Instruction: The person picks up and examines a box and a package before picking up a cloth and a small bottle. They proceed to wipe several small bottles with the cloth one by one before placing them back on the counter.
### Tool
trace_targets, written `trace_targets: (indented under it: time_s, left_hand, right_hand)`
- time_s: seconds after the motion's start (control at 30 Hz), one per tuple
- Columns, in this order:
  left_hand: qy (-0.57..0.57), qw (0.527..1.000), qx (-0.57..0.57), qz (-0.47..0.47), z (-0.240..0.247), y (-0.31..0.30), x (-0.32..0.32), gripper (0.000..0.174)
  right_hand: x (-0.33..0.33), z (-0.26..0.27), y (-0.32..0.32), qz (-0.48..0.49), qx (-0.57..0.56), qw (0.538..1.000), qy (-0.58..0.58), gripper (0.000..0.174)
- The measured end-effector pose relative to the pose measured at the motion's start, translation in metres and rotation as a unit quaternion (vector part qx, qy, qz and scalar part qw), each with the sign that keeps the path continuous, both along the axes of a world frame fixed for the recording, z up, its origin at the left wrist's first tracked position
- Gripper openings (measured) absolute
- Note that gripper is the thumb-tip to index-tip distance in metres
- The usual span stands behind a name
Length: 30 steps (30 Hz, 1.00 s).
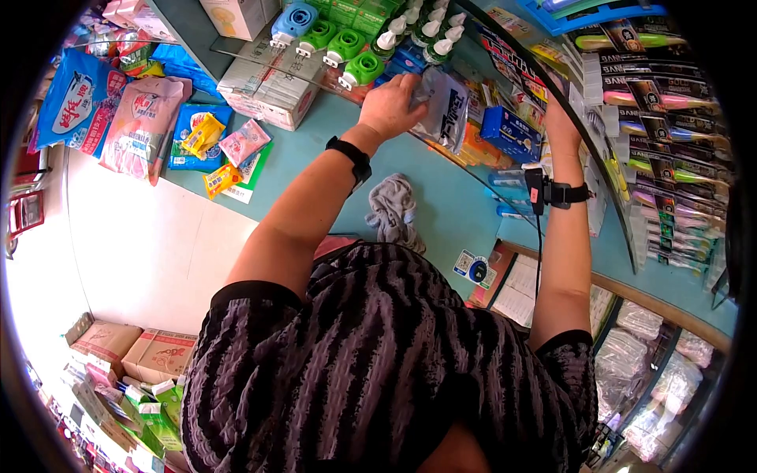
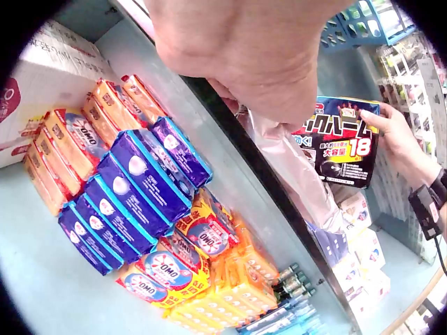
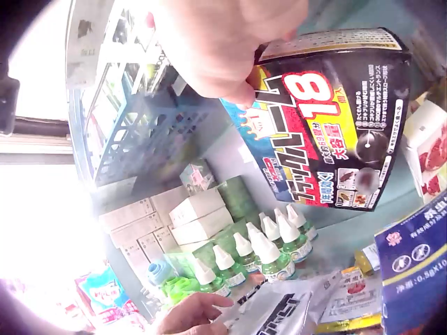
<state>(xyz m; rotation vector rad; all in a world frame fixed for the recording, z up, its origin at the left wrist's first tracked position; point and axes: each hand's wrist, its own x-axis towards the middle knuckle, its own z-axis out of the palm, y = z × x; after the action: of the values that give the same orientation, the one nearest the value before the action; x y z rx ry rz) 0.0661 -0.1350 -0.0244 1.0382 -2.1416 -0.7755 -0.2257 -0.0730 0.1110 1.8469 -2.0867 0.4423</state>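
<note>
My left hand (image 1: 392,108) grips the edge of a silvery plastic bag (image 1: 446,110) with dark lettering, above the glass-topped counter. In the right wrist view, the fingers of that left hand (image 3: 192,314) lie at the bag's (image 3: 283,310) side. My right hand (image 1: 561,124) holds a black box by its edge, partly behind the curved dark rim in the head view. Yellow and red print and a large "18" show on this box (image 3: 328,118) in the right wrist view, with the right hand (image 3: 227,42) pinching its end. A blue box (image 1: 511,134) stands below it.
Green bottles with white caps (image 1: 426,35) and green plug-in devices (image 1: 344,47) stand at the back. Toothbrush packs (image 1: 654,102) hang at right. A grey cloth (image 1: 392,209) lies near my body. Orange and blue soap packs (image 2: 133,181) fill the shelf below the glass.
</note>
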Motion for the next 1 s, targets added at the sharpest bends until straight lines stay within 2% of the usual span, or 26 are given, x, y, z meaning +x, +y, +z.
trace_targets:
  time_s: [0.07,0.13,0.2,0.27,0.33,0.4,0.57,1.0]
  left_hand:
    - [0.007,1.000,-0.010,0.001,-0.002,-0.001,0.000,0.047]
    - [0.013,1.000,-0.012,0.001,-0.002,0.000,-0.001,0.047]
    - [0.011,1.000,-0.011,0.002,-0.001,0.000,-0.001,0.046]
    - [0.011,1.000,-0.010,0.001,-0.002,-0.001,-0.001,0.046]
    - [0.011,1.000,-0.008,-0.003,-0.001,-0.002,-0.001,0.047]
    - [-0.003,1.000,0.013,-0.009,0.003,-0.001,0.000,0.046]
    - [-0.002,1.000,0.010,-0.010,0.005,0.000,0.001,0.045]
    - [-0.008,1.000,0.007,-0.008,0.004,0.000,0.001,0.046]
  right_hand:
    - [0.019,0.008,-0.019,0.066,-0.099,0.992,0.032,0.045]
    - [0.015,0.006,-0.037,0.062,-0.109,0.992,0.023,0.050]
    - [0.013,0.003,-0.055,-0.011,-0.029,0.999,-0.027,0.053]
    - [0.026,0.009,-0.061,0.011,-0.051,0.998,0.028,0.046]
    - [0.046,0.023,-0.067,-0.027,-0.003,0.996,0.079,0.043]
    - [0.046,0.023,-0.074,-0.004,0.008,0.999,0.049,0.040]
    - [0.001,0.005,-0.109,0.037,0.000,0.994,0.102,0.037]
    - [-0.025,-0.004,-0.093,0.029,-0.038,0.994,0.098,0.038]
